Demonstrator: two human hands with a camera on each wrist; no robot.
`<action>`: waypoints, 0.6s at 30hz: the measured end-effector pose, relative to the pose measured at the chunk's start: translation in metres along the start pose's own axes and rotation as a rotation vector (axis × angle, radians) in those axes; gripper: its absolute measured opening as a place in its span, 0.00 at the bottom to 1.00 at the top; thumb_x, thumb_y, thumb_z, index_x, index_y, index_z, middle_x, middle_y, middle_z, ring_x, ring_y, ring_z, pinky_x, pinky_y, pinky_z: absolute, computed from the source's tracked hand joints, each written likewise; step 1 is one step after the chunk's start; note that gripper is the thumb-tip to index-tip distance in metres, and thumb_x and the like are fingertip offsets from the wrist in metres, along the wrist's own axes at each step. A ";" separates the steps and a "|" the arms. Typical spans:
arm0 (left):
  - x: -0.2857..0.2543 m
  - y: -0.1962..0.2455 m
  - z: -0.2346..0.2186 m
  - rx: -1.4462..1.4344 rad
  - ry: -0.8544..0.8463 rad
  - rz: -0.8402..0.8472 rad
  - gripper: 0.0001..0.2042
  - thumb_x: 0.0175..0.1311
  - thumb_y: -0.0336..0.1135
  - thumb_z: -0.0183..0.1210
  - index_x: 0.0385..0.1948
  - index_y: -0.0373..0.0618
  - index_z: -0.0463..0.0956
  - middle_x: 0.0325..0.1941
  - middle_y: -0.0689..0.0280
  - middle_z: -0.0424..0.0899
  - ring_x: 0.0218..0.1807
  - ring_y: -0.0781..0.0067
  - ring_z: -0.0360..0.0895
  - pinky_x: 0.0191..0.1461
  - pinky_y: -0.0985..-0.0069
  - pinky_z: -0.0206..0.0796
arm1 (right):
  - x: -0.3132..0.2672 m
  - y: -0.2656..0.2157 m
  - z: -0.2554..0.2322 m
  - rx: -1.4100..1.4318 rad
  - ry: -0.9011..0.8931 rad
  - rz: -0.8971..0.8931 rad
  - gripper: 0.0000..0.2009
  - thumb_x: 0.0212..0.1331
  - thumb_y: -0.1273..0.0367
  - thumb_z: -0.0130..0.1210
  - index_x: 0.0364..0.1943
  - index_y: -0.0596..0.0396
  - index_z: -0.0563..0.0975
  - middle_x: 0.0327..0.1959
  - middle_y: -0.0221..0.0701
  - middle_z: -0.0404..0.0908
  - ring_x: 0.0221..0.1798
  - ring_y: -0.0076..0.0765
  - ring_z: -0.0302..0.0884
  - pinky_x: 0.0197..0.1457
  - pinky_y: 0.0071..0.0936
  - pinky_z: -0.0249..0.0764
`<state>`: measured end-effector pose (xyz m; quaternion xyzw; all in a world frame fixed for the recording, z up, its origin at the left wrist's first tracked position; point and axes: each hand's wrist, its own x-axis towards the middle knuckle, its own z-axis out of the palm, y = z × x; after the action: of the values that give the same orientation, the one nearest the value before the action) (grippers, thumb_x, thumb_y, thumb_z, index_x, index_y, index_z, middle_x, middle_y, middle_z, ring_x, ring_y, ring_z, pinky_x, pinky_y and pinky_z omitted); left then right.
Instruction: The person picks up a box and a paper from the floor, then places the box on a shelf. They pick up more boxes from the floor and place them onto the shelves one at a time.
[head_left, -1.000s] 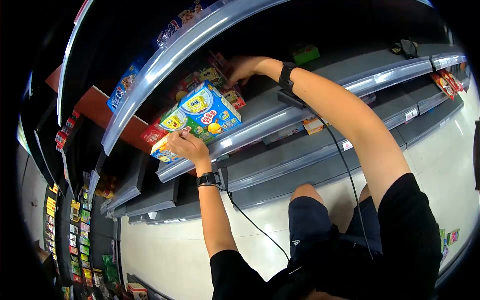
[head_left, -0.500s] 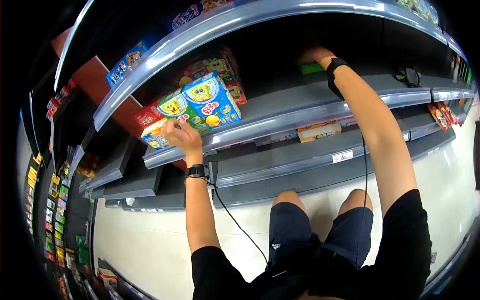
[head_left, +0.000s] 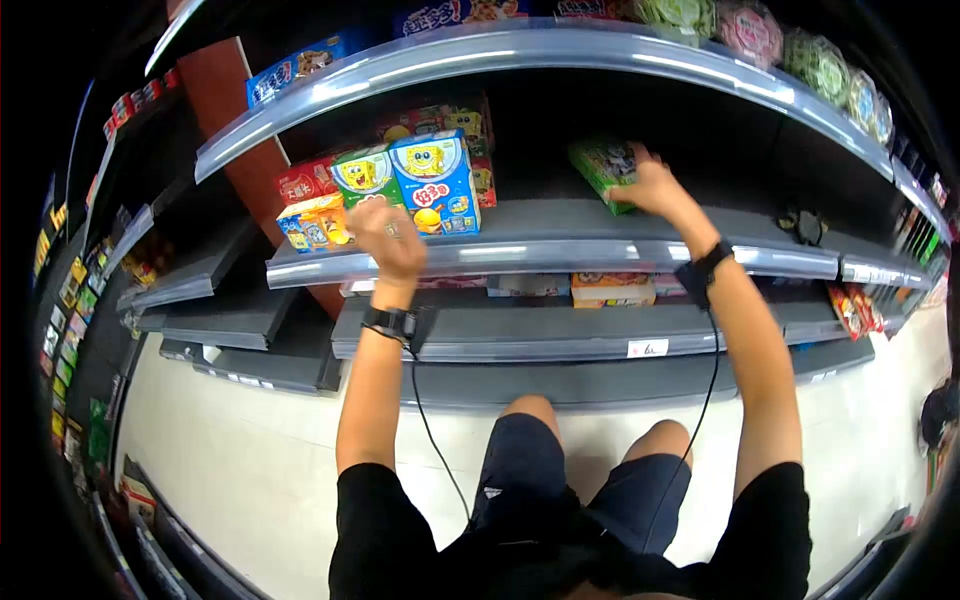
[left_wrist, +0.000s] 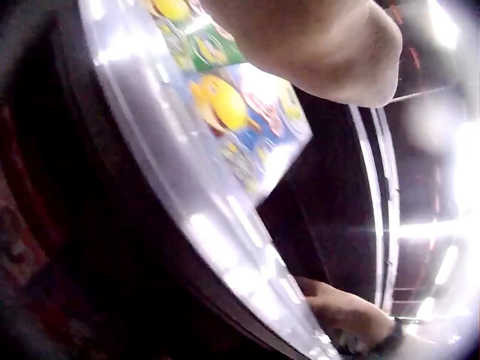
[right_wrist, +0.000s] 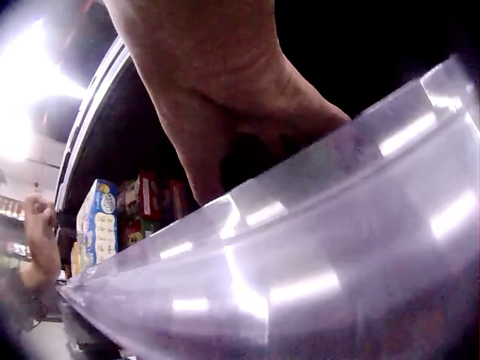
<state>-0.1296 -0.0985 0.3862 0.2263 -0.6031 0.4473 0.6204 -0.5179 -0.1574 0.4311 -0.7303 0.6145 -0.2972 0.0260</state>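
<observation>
My right hand (head_left: 655, 188) grips a small green box (head_left: 605, 170) lying on the middle shelf, thumb at its near side and fingers at its far end. In the right wrist view the clear shelf edge hides that box. My left hand (head_left: 388, 238), blurred and loosely curled, hangs in front of the cartoon snack boxes with nothing in it. Behind it stand a blue box (head_left: 437, 185) with a yellow sponge character, a green box of the same kind (head_left: 362, 172) and an orange-and-white box (head_left: 312, 222). The left wrist view shows the left hand (left_wrist: 322, 49) in front of the blue box (left_wrist: 262, 120).
A clear plastic edge (head_left: 530, 260) runs along the shelf front, and another shelf edge (head_left: 500, 45) hangs above. Red boxes (head_left: 305, 180) stand at the left. A dark object (head_left: 803, 225) lies at the right. Cables run from both wrists.
My right hand has moved right from the cartoon boxes to the green box, which now sits nearer the shelf front and turned. My left hand has come off the orange-and-white box, rightward.
</observation>
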 end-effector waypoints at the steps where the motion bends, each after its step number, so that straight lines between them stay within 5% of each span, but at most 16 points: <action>1: 0.012 0.025 0.010 -0.128 -0.050 0.008 0.05 0.63 0.29 0.52 0.38 0.40 0.68 0.36 0.56 0.74 0.41 0.56 0.69 0.50 0.60 0.58 | -0.004 0.007 0.011 0.038 0.130 -0.086 0.52 0.35 0.56 0.74 0.68 0.58 0.57 0.58 0.56 0.68 0.61 0.62 0.67 0.66 0.42 0.65; 2: 0.026 0.052 0.021 -0.258 -0.101 0.012 0.06 0.62 0.30 0.53 0.37 0.40 0.69 0.35 0.57 0.74 0.39 0.56 0.70 0.49 0.61 0.59 | -0.009 0.017 0.022 0.075 0.253 -0.171 0.51 0.35 0.58 0.74 0.68 0.52 0.56 0.57 0.54 0.68 0.60 0.64 0.67 0.64 0.44 0.66; 4: 0.052 0.102 0.046 -0.317 -0.494 -0.148 0.11 0.61 0.35 0.56 0.39 0.38 0.72 0.34 0.55 0.76 0.40 0.55 0.72 0.47 0.62 0.62 | -0.034 0.004 0.016 0.209 0.312 -0.174 0.46 0.40 0.64 0.72 0.66 0.61 0.58 0.61 0.53 0.65 0.64 0.56 0.63 0.67 0.42 0.63; 8: 0.026 0.150 0.126 -0.430 -0.843 -0.677 0.33 0.63 0.51 0.58 0.56 0.28 0.63 0.47 0.43 0.78 0.53 0.44 0.74 0.55 0.61 0.67 | -0.047 0.004 0.025 0.236 0.531 -0.393 0.41 0.39 0.69 0.72 0.60 0.60 0.61 0.56 0.49 0.65 0.59 0.58 0.64 0.62 0.43 0.64; 10: 0.047 0.149 0.146 -0.781 -1.033 -1.080 0.40 0.59 0.50 0.63 0.60 0.24 0.55 0.52 0.39 0.77 0.53 0.47 0.78 0.57 0.65 0.68 | -0.045 0.003 0.032 0.242 0.554 -0.406 0.38 0.41 0.70 0.71 0.59 0.59 0.62 0.56 0.49 0.64 0.58 0.58 0.63 0.62 0.41 0.65; 12: 0.036 0.136 0.182 -0.734 -0.979 -0.886 0.37 0.55 0.45 0.66 0.57 0.24 0.59 0.49 0.41 0.79 0.49 0.49 0.80 0.54 0.66 0.71 | -0.045 0.001 0.030 0.266 0.503 -0.361 0.37 0.42 0.70 0.71 0.59 0.58 0.62 0.54 0.48 0.68 0.55 0.54 0.70 0.58 0.40 0.69; 13: 0.036 0.135 0.190 -0.632 -0.940 -0.980 0.37 0.50 0.41 0.69 0.57 0.30 0.60 0.45 0.43 0.81 0.47 0.48 0.81 0.51 0.64 0.72 | -0.043 0.002 0.030 0.300 0.455 -0.325 0.37 0.42 0.71 0.71 0.59 0.58 0.62 0.53 0.46 0.71 0.53 0.51 0.72 0.57 0.38 0.71; 18: 0.032 0.106 0.221 -0.330 -1.162 -0.794 0.46 0.45 0.41 0.72 0.65 0.34 0.53 0.53 0.43 0.78 0.55 0.45 0.77 0.57 0.62 0.71 | -0.042 0.003 0.036 0.172 0.470 -0.325 0.30 0.50 0.69 0.66 0.57 0.55 0.65 0.46 0.42 0.77 0.45 0.46 0.78 0.49 0.37 0.75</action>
<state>-0.3417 -0.2178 0.4272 0.5331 -0.7676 -0.1012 0.3411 -0.5064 -0.1315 0.3831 -0.7255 0.4512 -0.5093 -0.1031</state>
